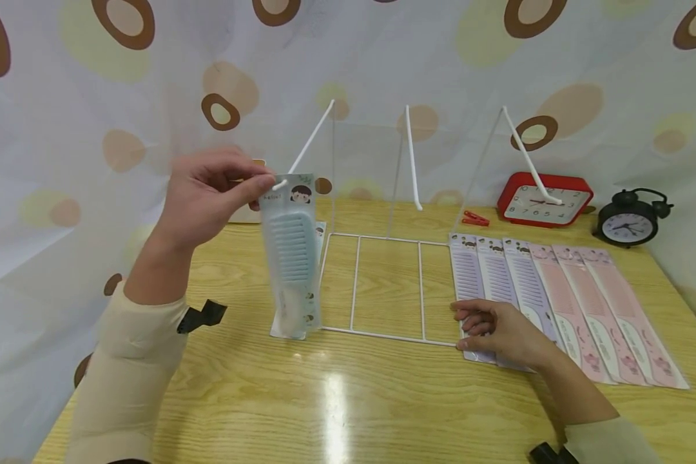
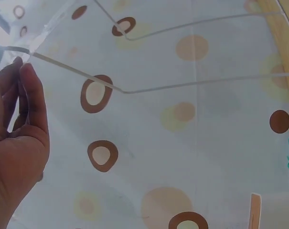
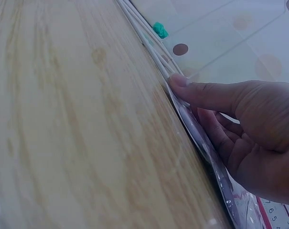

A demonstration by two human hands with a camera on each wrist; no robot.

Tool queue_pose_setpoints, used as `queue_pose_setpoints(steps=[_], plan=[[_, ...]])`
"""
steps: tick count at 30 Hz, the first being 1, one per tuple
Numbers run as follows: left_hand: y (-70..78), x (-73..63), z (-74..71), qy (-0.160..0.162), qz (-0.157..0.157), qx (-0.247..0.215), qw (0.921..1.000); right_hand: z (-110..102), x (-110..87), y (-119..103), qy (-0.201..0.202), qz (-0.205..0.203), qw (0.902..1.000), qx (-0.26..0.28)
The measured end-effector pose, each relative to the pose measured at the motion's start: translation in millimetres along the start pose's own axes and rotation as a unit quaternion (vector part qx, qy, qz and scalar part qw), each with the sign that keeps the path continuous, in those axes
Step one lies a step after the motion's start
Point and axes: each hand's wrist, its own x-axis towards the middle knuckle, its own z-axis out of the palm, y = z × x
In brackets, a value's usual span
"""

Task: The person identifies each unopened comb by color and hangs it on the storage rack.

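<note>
My left hand pinches the top of a packaged light-blue comb by its left corner. The tip of the white rack's left hook pokes out through the front of that pack. Behind it shows the edge of another comb pack. In the left wrist view, the hook wire runs up to my fingertips. My right hand grips the white wire rack at its front right corner, thumb on the wire in the right wrist view. Its fingers overlap the nearest packaged purple comb.
Packaged purple combs and pink combs lie overlapping in a row on the right. Behind them stand a red clock and a black alarm clock. Red clips lie nearby. The rack's middle hook and right hook jut forward.
</note>
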Motion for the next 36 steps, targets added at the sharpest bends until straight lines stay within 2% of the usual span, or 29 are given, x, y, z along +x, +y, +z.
queue_pose_setpoints(steps=[5,11,15,19,25,36], plan=[[-16.4,15.3,2.8,0.013,-0.052,0.028,0.9982,0.0,0.4,-0.4,0.0,0.001,1.0,-0.001],[-41.9,52.7,9.5,0.031,-0.111,0.055,0.9918,-2.6,-1.0,0.1,0.003,-0.002,0.9999,-0.009],[-56.9,73.5,8.8,0.028,-0.148,0.08,0.9854,-2.1,0.2,2.4,0.002,-0.008,0.9999,-0.008],[-68.5,86.3,7.5,0.02,-0.169,0.089,0.9813,-1.8,0.3,4.2,-0.002,-0.007,1.0,-0.006],[-77.4,91.5,4.6,0.027,-0.171,0.066,0.9827,-2.0,1.3,4.6,-0.003,-0.012,0.9999,-0.005],[-83.5,85.7,2.9,0.024,-0.164,0.053,0.9848,-2.2,1.3,2.4,-0.006,-0.011,0.9999,-0.007]])
